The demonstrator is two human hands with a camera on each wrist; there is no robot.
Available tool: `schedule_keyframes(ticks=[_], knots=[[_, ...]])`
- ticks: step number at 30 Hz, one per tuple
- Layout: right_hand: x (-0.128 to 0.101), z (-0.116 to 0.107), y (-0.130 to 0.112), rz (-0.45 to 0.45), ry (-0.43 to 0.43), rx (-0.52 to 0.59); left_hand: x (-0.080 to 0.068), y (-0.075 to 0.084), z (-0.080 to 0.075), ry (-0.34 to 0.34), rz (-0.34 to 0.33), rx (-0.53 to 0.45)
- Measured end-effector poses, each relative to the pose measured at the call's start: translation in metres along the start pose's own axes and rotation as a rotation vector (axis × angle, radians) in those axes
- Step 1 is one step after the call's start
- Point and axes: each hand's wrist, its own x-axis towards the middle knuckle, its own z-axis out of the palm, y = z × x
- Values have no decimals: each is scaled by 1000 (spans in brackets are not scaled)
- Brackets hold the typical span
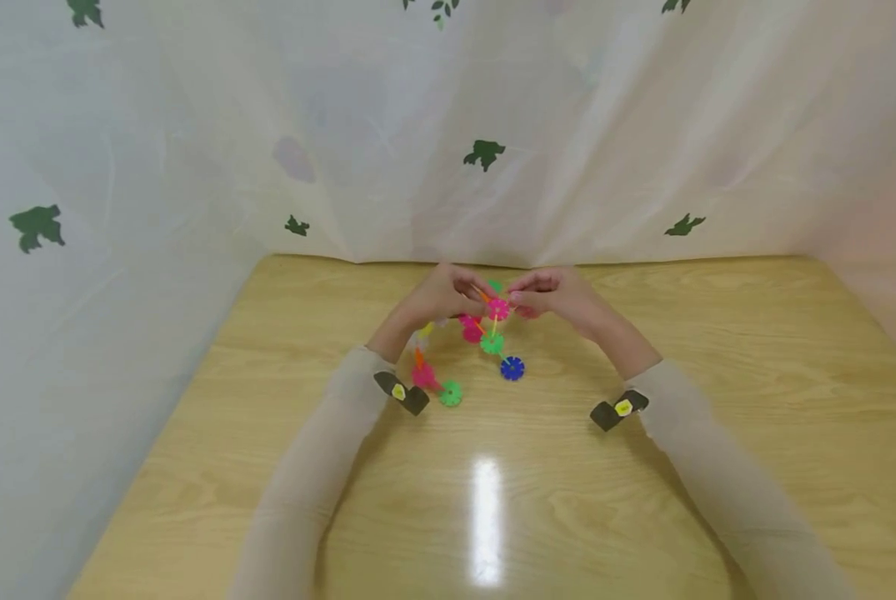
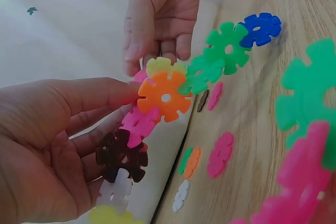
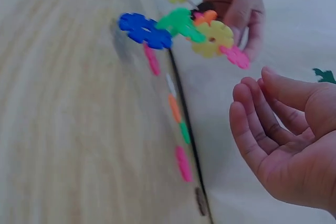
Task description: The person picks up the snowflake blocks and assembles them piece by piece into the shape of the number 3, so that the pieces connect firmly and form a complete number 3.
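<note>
Item: chain of snowflake discs [image 1: 485, 337], plastic notched pieces slotted edge to edge, held above the far middle of the tabletop [image 1: 643, 517], close to its far edge.
Colours, left-wrist view: orange disc [image 2: 165, 96] at the centre, yellow disc [image 2: 163, 66] behind it, pink disc [image 2: 138, 124], brown disc [image 2: 122, 156] and white disc [image 2: 115, 192] running down into the palm; two green discs [image 2: 218, 59] and a blue disc [image 2: 261, 28] running outward toward the wood.
Second run, head view: pink disc [image 1: 422, 375] and green disc [image 1: 451, 393] hang lower, nearer the left wrist; blue disc [image 1: 512, 367] ends the other run.
Left hand [image 2: 47, 145]: fingers curled round the lower discs, thumb and fingertip pinching at the orange disc's edge.
Right hand [image 1: 548, 298]: at the chain's upper end, fingertips meeting the yellow and pink pieces in the left-wrist view; in the right-wrist view [image 3: 286, 140] the fingers are loosely curled with nothing in the palm; whether it pinches a disc or only touches, I cannot tell.
Surface: glossy light wood, reflecting the discs along its far edge.
Surround: white curtain [image 1: 493, 125] printed with green leaves [image 1: 483, 153], hanging behind and to both sides of the tabletop.
Wrists: a dark strap with a yellow tag [image 1: 401, 392] on each sleeve.
</note>
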Motion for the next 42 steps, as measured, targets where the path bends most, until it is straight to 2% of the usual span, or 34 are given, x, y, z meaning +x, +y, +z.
schedule_keyframes(ticks=[7,11,18,24,30,35,38,42], knots=[[-2,-29,-6,-10,1,-140,-2,-3,-5,15,-24,11],[1,-38,-2,15,-49,-247,-2,-3,-6,15,-38,6],[10,-37,3,122,-199,-454,-1,-5,-7,9,-19,12],[16,-30,2,124,-249,-519,0,-8,-6,10,2,26],[15,-24,8,53,-233,-531,2,-9,-6,12,0,27],[13,-24,11,59,-195,-504,4,-6,-7,7,0,53],[10,-24,10,57,-168,-432,6,-3,-6,-13,-9,71],[6,-24,6,43,-119,-276,9,0,-5,-52,-21,70]])
